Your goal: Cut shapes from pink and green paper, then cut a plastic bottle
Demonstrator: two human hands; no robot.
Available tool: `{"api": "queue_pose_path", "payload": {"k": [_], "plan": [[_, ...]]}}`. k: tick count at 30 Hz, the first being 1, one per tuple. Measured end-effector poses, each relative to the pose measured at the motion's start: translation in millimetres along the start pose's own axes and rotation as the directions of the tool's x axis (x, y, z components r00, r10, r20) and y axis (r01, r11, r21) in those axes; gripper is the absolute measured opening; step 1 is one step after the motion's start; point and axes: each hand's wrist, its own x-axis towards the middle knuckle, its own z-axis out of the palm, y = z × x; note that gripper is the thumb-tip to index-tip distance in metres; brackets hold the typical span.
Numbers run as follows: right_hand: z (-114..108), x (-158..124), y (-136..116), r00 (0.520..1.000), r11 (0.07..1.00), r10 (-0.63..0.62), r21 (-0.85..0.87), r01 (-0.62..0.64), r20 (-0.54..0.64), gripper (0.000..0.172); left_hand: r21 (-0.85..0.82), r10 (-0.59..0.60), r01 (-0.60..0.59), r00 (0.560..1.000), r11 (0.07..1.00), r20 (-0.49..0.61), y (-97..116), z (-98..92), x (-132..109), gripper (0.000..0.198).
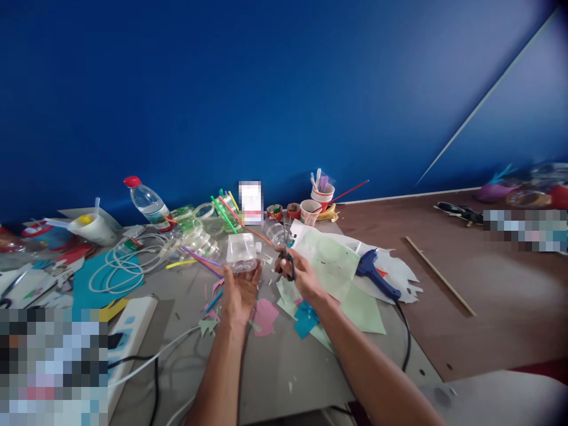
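In my left hand (240,291) rests a clear plastic bottle (242,251), lying on its side with its white neck toward the right. The fingers and thumb cup it from below. My right hand (298,273) is closed around the black handles of a pair of scissors (287,266), whose blades point up and away from me. A gap separates the scissors from the bottle. Behind the scissors lies another clear plastic piece (276,232). Pink paper (265,316) and blue paper (306,319) scraps lie on the table below my hands.
A blue glue gun (377,275) lies on white and green paper (332,266) at right, beside a wooden stick (439,275). Paper cups (310,212) stand by the wall. A red-capped bottle (148,204), a coiled white cable (118,278) and a power strip (133,325) are at left.
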Motion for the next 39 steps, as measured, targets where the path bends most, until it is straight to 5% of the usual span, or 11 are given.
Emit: {"api": "queue_pose_path", "payload": {"k": [6,12,19,25,31,39], "plan": [[-2,-11,-3,0.913,0.966,0.086,0.191,-0.175,0.399,0.059,0.006,0.012,-0.012,0.999,1.000,0.035,0,-2.5,2,0.037],[-4,-15,-11,0.769,0.949,0.204,0.072,-0.308,0.606,0.062,-0.006,0.116,-0.116,0.992,0.993,0.053,-2,-10.3,9,0.031],[-2,-13,-12,0.773,0.948,0.229,0.045,-0.316,0.592,0.062,0.016,0.224,-0.225,0.972,0.974,0.077,0,-10.1,9,0.032],[-2,-12,-10,0.839,0.959,0.152,0.128,-0.253,0.522,0.059,0.036,0.215,-0.218,0.973,0.975,0.088,-6,-7.5,6,0.032],[-4,-13,-18,0.772,0.935,0.219,0.098,-0.341,0.597,0.061,0.025,0.294,-0.295,0.954,0.955,0.056,-1,-8.9,8,0.022],[0,-13,-16,0.783,0.933,0.266,0.056,-0.357,0.562,0.060,0.132,0.356,-0.360,0.933,0.923,0.057,0,-6.5,7,0.030]]}}
